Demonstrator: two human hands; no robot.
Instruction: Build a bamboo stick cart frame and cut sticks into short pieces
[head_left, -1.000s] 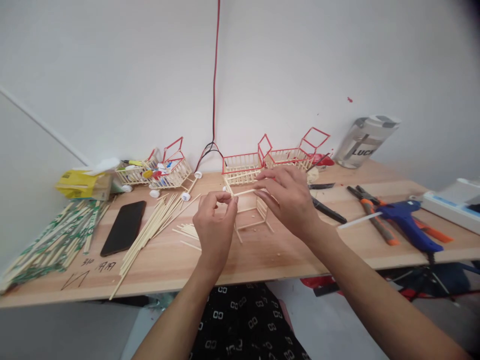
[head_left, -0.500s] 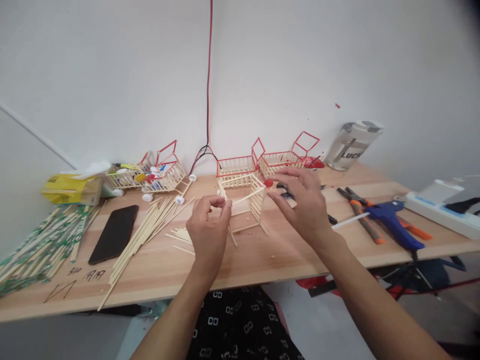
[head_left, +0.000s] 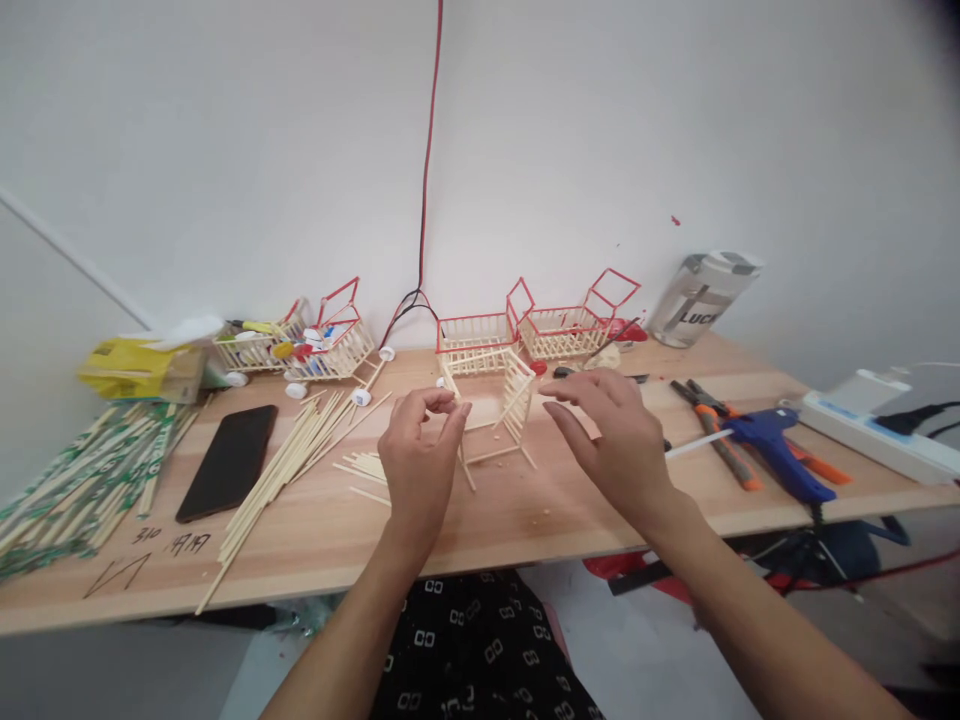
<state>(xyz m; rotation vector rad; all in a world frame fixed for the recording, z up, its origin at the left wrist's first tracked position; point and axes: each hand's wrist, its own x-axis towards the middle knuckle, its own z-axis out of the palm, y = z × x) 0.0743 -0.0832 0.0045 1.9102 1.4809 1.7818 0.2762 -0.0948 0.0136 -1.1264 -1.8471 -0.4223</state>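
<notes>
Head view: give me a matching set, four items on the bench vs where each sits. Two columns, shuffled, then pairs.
Things:
1. black phone
2. blue glue gun
3. unpainted stick frame
4. yellow box

Places:
A. far left, by the wall
B. between the left hand and right hand
C. left of the loose sticks
D. right side, next to the orange-handled pliers

Pairs: 1-C, 2-D, 3-B, 4-A

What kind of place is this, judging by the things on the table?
Probably a small craft workbench against a plain wall. A blue glue gun and pliers lie on the wooden table, loose bamboo sticks are spread about, and finished stick carts stand in a row behind the hands.
</notes>
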